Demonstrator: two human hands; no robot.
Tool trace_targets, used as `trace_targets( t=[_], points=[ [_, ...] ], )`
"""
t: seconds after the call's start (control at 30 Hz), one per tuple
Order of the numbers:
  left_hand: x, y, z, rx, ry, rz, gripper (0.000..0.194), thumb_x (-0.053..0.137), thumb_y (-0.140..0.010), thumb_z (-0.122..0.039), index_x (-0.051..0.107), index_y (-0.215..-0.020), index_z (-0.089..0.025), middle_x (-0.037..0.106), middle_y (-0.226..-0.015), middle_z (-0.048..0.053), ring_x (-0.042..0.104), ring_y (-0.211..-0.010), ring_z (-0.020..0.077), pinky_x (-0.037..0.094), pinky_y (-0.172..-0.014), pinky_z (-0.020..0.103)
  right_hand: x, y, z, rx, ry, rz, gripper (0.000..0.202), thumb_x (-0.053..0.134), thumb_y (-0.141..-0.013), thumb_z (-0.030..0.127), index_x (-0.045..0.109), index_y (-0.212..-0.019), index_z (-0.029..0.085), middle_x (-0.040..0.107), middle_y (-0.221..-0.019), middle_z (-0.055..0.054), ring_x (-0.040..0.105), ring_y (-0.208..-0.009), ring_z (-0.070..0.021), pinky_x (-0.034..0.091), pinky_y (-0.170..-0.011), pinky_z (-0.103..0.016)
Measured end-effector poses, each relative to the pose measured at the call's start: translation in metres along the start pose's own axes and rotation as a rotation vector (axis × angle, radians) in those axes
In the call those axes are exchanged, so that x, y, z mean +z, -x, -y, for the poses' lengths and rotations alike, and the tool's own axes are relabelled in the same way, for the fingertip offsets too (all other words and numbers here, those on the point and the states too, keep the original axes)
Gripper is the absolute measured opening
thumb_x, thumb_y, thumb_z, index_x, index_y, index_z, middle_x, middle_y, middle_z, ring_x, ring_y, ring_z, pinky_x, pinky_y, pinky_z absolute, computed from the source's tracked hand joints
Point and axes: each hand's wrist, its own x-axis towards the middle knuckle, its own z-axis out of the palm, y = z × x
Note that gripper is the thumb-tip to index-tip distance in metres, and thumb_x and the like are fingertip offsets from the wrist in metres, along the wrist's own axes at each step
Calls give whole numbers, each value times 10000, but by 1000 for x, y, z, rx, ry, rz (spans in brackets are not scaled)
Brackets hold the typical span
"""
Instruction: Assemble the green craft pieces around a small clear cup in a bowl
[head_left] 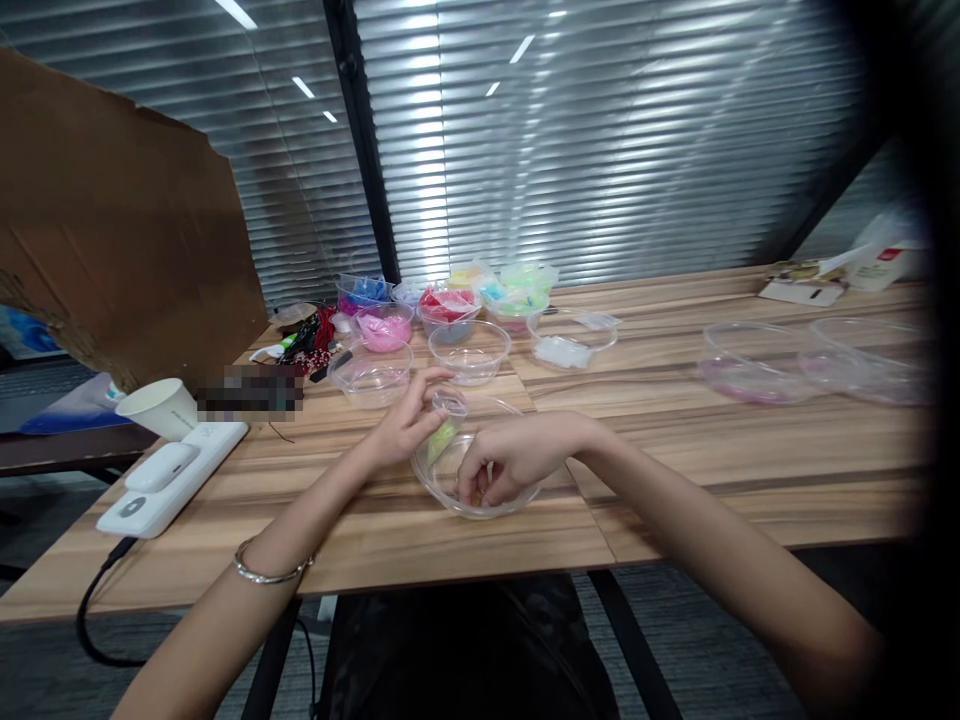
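Note:
A clear plastic bowl (474,508) stands on the table close in front of me. My left hand (409,425) is at its left rim, fingers closed round a small clear container (448,403) with something yellow-green (441,440) at its lower end; whether this is a cup or a bag is hard to tell. Inside the bowl, my right hand (506,462) reaches down with its fingertips pinched together near the bottom. Whatever is between those fingertips is too small and too hidden to name.
Behind the bowl stand several clear bowls, one bare (470,365), one holding a white bag (562,352), one with pink material (384,332). Two overlapping bowls (754,385) are at the right. A power strip (154,500), paper cup (161,408) and cardboard sheet (127,200) are left.

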Motion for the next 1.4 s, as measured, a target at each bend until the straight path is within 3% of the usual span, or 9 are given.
trace_targets(
  t=[0.2, 0.37, 0.73, 0.93, 1.1, 1.4],
  points=[
    [0, 0, 0, 12, -13, -3, 470, 521, -943, -370, 334, -1339, -199, 580, -1160, 121, 570, -1139, 253, 436, -967, 419, -1, 1, 0, -6, 7, 10, 286, 579, -838, 86, 684, -1103, 102, 697, -974, -33, 582, -790, -66, 412, -692, -142],
    [0, -1, -1, 21, -18, -8, 468, 527, -938, -365, 344, -1335, -198, 578, -1160, 120, 572, -1134, 254, 449, -950, 413, -2, -3, 0, -31, 32, 21, 197, 592, -805, 64, 683, -978, 87, 672, -882, -12, 559, -743, -54, 410, -673, -133],
    [-2, -1, 1, 25, -44, -17, 464, 524, -939, -372, 368, -1341, -200, 557, -1200, 125, 568, -1127, 260, 450, -950, 412, 0, -1, -2, 94, -124, 31, 204, 607, -803, 84, 668, -995, 112, 673, -881, -17, 593, -746, -65, 435, -644, -143],
    [-1, 0, 0, -4, -20, -24, 478, 520, -938, -402, 370, -1346, -204, 578, -1185, 124, 561, -1152, 279, 442, -964, 424, -2, 0, -7, -9, -192, 21, 155, 637, -796, 83, 663, -949, 90, 655, -831, -9, 587, -716, -50, 446, -636, -122],
    [-2, -1, 1, 12, 0, -26, 505, 507, -933, -462, 383, -1349, -204, 576, -1185, 123, 570, -1130, 276, 446, -959, 425, 1, -1, -8, -24, -342, -17, 163, 663, -840, 213, 664, -951, 93, 652, -820, -14, 593, -730, -57, 472, -651, -129],
    [-4, -2, -1, 28, -36, -35, 474, 516, -933, -419, 400, -1341, -206, 559, -1213, 122, 572, -1115, 261, 456, -931, 387, 0, -2, 0, -16, -326, -19, 106, 638, -849, 154, 646, -931, 88, 651, -856, -25, 595, -761, -54, 471, -692, -135]
  ],
)
